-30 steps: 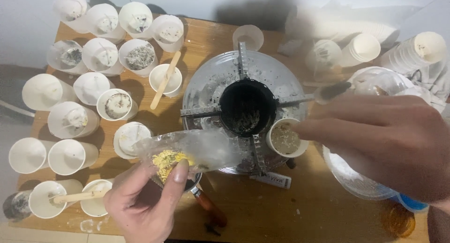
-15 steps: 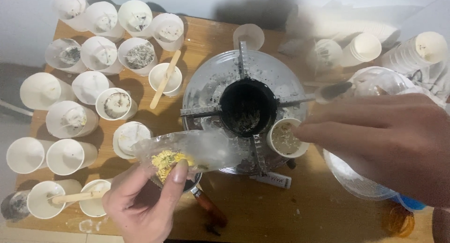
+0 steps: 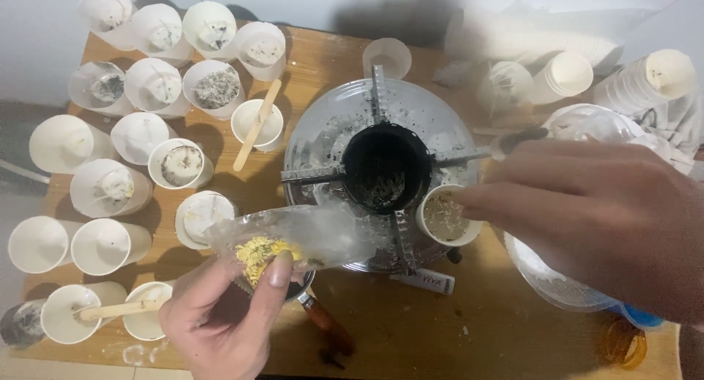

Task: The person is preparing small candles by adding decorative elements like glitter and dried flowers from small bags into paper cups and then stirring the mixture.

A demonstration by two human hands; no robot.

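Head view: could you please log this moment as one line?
left hand: holds plastic bag | right hand: fingertips at paper cup | black pot: centre

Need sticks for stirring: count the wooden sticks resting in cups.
2. One wooden stick lies across a cup left of the metal stand; the other stick lies across cups at the table's near-left corner. Others may be hidden.

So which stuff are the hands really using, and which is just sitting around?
In use:
left hand holding clear bag of yellow bits
right hand at small paper cup

Sitting around:
black pot
wooden stick
stacked cups
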